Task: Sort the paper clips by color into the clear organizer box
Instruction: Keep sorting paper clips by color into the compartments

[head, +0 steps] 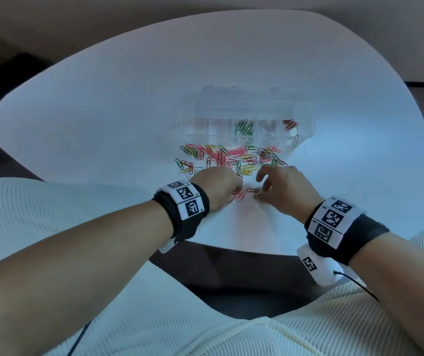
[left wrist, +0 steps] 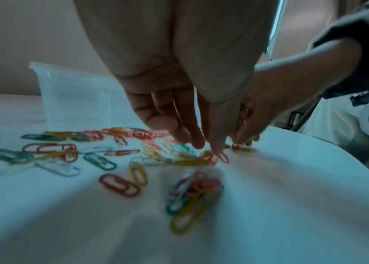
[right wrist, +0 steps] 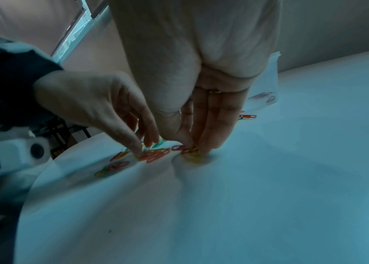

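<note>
Both hands' fingers curl down onto loose red paper clips (head: 252,190) on the white desk (head: 128,111), grip unclear; next, pinch and carry to the clear organizer box (head: 306,111).

I see pink, red, green, yellow and clear paper clips (head: 227,158) on the white table (head: 128,104), green clips (head: 243,127) and red clips (head: 290,124) in the clear organizer box (head: 306,116), and black-and-white checkered wristbands (head: 186,199).
</note>
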### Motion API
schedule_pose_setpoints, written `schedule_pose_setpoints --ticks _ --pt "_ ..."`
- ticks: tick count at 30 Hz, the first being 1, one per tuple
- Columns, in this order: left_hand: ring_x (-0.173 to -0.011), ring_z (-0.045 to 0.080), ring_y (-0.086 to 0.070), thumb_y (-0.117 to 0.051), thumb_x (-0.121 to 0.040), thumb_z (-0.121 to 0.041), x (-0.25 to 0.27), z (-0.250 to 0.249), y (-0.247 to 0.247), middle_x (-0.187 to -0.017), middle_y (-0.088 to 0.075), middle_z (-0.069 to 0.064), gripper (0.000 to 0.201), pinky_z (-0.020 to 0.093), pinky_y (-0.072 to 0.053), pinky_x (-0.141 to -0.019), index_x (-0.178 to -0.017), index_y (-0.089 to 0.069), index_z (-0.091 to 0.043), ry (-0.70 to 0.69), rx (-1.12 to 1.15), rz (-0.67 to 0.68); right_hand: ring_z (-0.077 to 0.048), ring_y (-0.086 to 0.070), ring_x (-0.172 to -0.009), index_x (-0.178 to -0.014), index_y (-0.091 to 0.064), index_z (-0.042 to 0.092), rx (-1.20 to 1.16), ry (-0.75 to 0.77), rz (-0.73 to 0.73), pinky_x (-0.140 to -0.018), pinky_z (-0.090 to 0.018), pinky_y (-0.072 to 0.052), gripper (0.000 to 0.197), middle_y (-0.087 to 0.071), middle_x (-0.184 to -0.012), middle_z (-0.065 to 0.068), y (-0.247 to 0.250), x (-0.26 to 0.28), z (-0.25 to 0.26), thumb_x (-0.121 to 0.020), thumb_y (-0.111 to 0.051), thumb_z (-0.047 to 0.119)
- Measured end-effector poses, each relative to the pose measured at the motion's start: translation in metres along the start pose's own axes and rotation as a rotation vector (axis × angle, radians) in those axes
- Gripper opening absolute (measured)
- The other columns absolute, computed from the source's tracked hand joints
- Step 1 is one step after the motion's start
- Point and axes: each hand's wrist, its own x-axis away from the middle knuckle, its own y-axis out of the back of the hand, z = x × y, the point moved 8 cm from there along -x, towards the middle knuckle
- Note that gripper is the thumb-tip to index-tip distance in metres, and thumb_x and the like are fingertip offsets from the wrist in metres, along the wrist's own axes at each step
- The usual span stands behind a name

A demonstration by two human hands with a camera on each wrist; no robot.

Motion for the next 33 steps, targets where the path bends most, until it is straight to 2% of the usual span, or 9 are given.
schedule_pose_setpoints --ticks 5,8,12,15,18,21,24,28,33 --pt "-0.079 0.021 -0.062 -0.052 -0.096 -0.02 0.0 0.005 0.001 -0.095 -0.067 0.005 0.017 0.031 -0.052 -0.072 -0.106 -0.066 -0.016 0.049 0.045 -0.014 -0.013 -0.063 -0.066 -0.088 -0.07 0.015 -0.238 -0.134 0.002 -0.06 -0.02 -0.046 0.008 -0.069 -0.076 -0.001 0.015 -0.005 -0.007 -0.081 -0.064 0.013" --pt "-0.065 0.017 -0.06 -0.053 -0.095 -0.013 0.001 0.01 0.004 -0.089 -0.069 0.005 0.017 0.029 -0.055 -0.067 -0.105 -0.066 -0.014 0.105 0.129 -0.017 -0.022 -0.062 -0.058 -0.076 -0.067 0.002 -0.708 -0.308 0.04 -0.059 -0.028 -0.053 0.019 -0.061 -0.07 -0.014 0.015 -0.004 -0.015 -0.086 -0.051 0.003" --pt "-0.08 0.018 -0.067 -0.059 -0.091 -0.011 0.002 0.018 0.014 -0.094 -0.07 0.003 0.031 0.035 -0.056 -0.08 -0.121 -0.064 -0.017 0.127 0.277 -0.073 -0.025 -0.044 -0.054 -0.063 -0.051 0.002 -1.007 -0.367 0.107 -0.05 -0.03 -0.033 0.025 -0.045 -0.072 -0.015 0.011 -0.003 -0.018 -0.078 -0.032 -0.006" --pt "-0.082 0.016 -0.058 -0.072 -0.086 -0.024 0.001 0.019 0.02 -0.091 -0.064 -0.003 0.035 0.032 -0.051 -0.083 -0.119 -0.063 -0.018 0.123 0.284 -0.048 -0.021 -0.032 -0.056 -0.062 -0.051 0.006 -0.707 -0.281 0.173 -0.052 -0.028 -0.023 0.021 -0.042 -0.065 -0.008 0.015 -0.005 -0.013 -0.081 -0.042 0.004" --pt "-0.085 0.018 -0.056 -0.072 -0.083 -0.037 0.0 0.021 0.019 -0.088 -0.058 -0.005 0.037 0.034 -0.049 -0.081 -0.114 -0.063 -0.019 0.132 0.217 -0.043 -0.01 -0.05 -0.058 -0.075 -0.069 0.016 -0.139 -0.156 0.201 -0.05 -0.022 -0.034 0.014 -0.06 -0.068 0.005 0.017 -0.005 -0.005 -0.084 -0.061 0.021" --pt "-0.089 0.021 -0.06 -0.067 -0.088 -0.037 -0.001 0.023 0.013 -0.094 -0.065 0.001 0.032 0.035 -0.051 -0.081 -0.113 -0.063 -0.017 0.141 0.163 -0.064 -0.007 -0.053 -0.056 -0.081 -0.071 0.02 0.148 -0.102 0.214 -0.048 -0.023 -0.035 0.019 -0.059 -0.065 0.006 0.009 -0.001 -0.003 -0.08 -0.072 0.04" --pt "-0.089 0.022 -0.062 -0.062 -0.092 -0.033 -0.004 0.019 0.008 -0.093 -0.068 0.001 0.022 0.036 -0.053 -0.078 -0.106 -0.066 -0.017 0.126 0.09 -0.073 -0.012 -0.055 -0.058 -0.081 -0.07 0.024 0.268 -0.135 0.152 -0.049 -0.022 -0.034 0.024 -0.056 -0.062 0.006 0.005 0.002 -0.007 -0.078 -0.073 0.047" --pt "-0.089 0.025 -0.06 -0.057 -0.094 -0.03 -0.005 0.017 0.003 -0.093 -0.065 0.002 0.018 0.036 -0.052 -0.071 -0.096 -0.068 -0.016 0.126 0.015 -0.059 -0.024 -0.063 -0.07 -0.082 -0.071 0.023 0.34 -0.119 0.084 -0.059 -0.025 -0.042 0.018 -0.064 -0.076 -0.001 0.002 0.001 -0.004 -0.079 -0.071 0.041" --pt "-0.085 0.025 -0.061 -0.056 -0.092 -0.023 -0.005 0.017 0.002 -0.091 -0.065 0.003 0.018 0.034 -0.052 -0.068 -0.088 -0.069 -0.011 0.138 0.028 -0.071 -0.024 -0.061 -0.069 -0.079 -0.066 0.019 0.306 -0.126 0.115 -0.056 -0.025 -0.039 0.022 -0.063 -0.076 -0.002 -0.004 0.003 -0.007 -0.08 -0.065 0.041"
